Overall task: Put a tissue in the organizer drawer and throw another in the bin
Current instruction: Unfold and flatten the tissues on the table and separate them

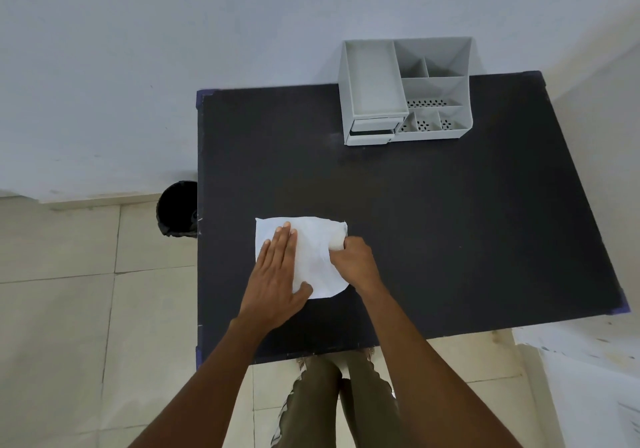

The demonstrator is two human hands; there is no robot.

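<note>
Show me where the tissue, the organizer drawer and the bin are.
tissue [317, 257]: head view, bare middle of the sheet between the hands.
organizer drawer [375, 125]: head view, front panel of the upper drawer.
bin [177, 209]: head view, dark inside of its opening.

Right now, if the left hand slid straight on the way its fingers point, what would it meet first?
Only more tissue, then bare black table. The left hand lies flat, fingers pointing away and slightly right. The way looks free; the grey organizer stands well right of that line.
</note>
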